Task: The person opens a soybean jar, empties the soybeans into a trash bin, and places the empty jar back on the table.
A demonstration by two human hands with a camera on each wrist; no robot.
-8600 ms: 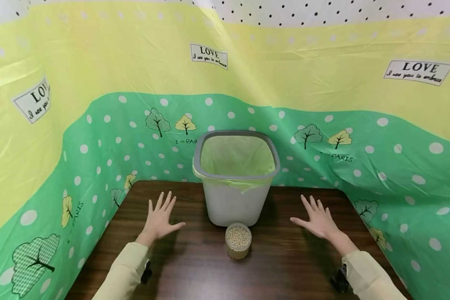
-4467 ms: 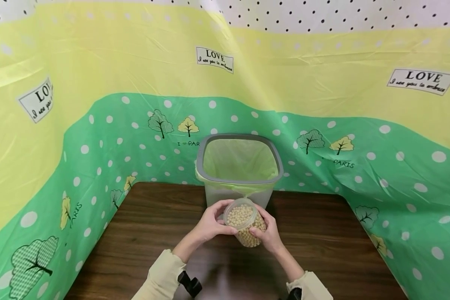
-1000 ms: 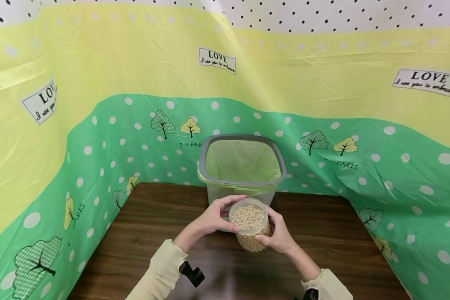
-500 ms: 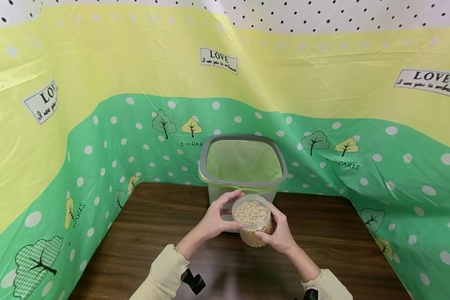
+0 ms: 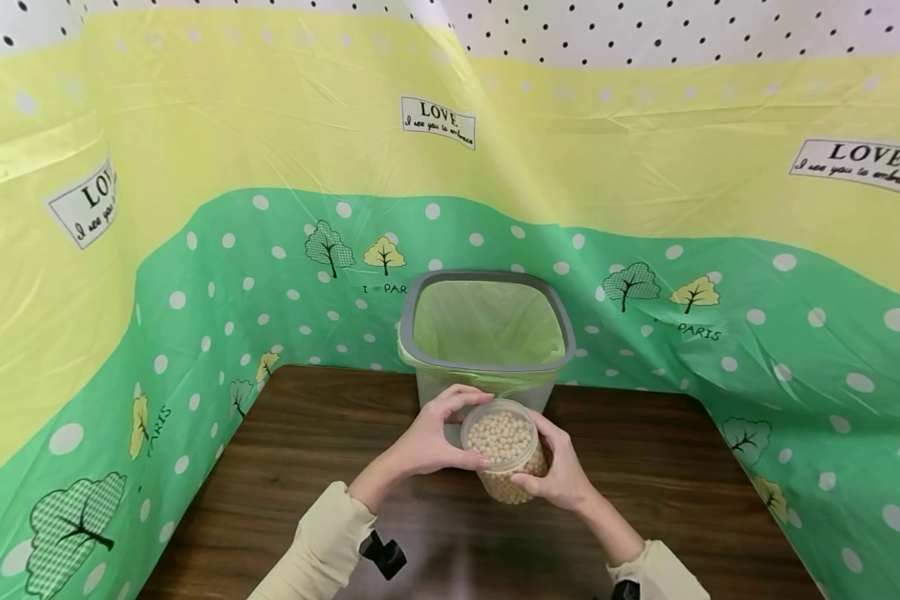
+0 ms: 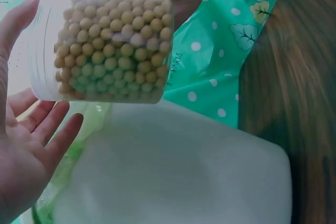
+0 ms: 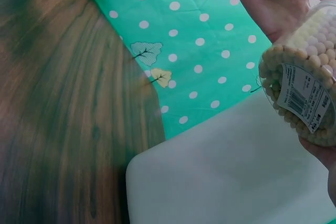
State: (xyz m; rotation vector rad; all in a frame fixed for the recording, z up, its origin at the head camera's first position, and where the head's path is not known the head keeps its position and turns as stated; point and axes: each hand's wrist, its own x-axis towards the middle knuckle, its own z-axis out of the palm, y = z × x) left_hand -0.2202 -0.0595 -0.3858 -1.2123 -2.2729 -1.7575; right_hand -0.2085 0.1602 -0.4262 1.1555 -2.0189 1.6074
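Observation:
A clear round jar (image 5: 504, 440) full of small beige balls is held up in front of the bin, its top tilted slightly. My left hand (image 5: 429, 442) grips the jar's rim from the left, thumb on the near side and fingertips on the far side. From the right, my right hand (image 5: 561, 477) holds the jar's body with the thumb across its front. The left wrist view has the jar (image 6: 113, 45) side-on with its pale rim at the left. A printed label (image 7: 304, 97) shows on the underside in the right wrist view.
A whitish bin with a grey rim (image 5: 487, 365) and a pale green liner (image 5: 487, 321) stands right behind the hands. Dark brown wood covers the table (image 5: 292, 475). A green and yellow printed curtain (image 5: 217, 275) surrounds it at the back and sides.
At first both hands lay spread on either side and the jar stood on the table; now both hold it raised. In the last second it rose slightly and sank back.

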